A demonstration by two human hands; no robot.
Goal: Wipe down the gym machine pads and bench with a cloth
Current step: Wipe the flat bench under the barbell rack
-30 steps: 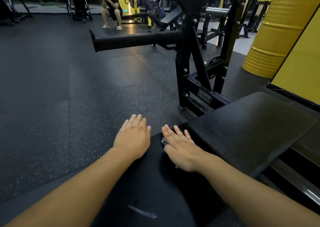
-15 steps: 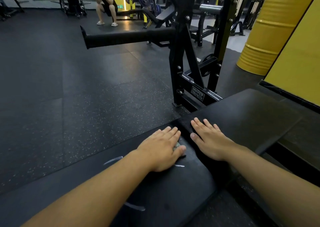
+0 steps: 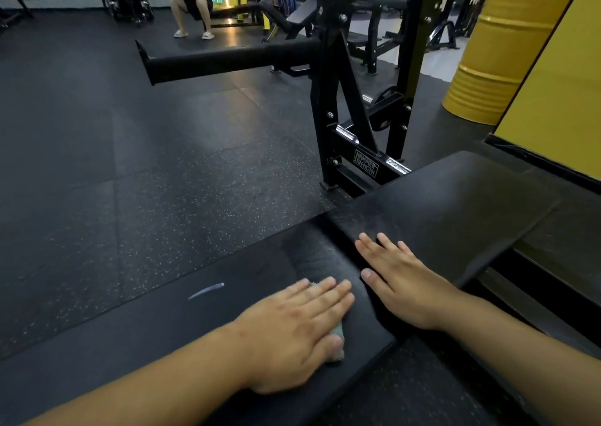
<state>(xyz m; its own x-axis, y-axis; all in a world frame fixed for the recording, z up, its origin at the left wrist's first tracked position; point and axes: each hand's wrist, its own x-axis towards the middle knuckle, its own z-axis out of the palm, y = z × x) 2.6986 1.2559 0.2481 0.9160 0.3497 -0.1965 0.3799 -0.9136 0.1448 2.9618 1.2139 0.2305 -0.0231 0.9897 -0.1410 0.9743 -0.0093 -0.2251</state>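
Head view, 1 frame. L hand (image 3: 294, 331): flat, palm down, fingers straight and together, pressing a small pale cloth (image 3: 338, 333) onto the near black pad (image 3: 182, 334); cloth mostly hidden under the palm, only bits show at fingertips and by the thumb. Pad has a short whitish streak (image 3: 206, 290) to the left of the hand, apart from it. R hand (image 3: 401, 282): flat, fingers straight and slightly spread, holds nothing; lies across the gap between near pad and the far bench pad (image 3: 455, 204), fingertips on the far pad's edge. Hands just beside each other, not touching. Behind: black machine frame (image 3: 338, 107) w/ a maker's plate low down, and a black padded roller (image 3: 227, 60) sticking out left. Dark speckled rubber floor (image 3: 146, 172). Yellow drum (image 3: 494, 52) far right, yellow wall panel (image 3: 559, 78) beside it. Person crouching (image 3: 192, 1) in the background, top centre-left.
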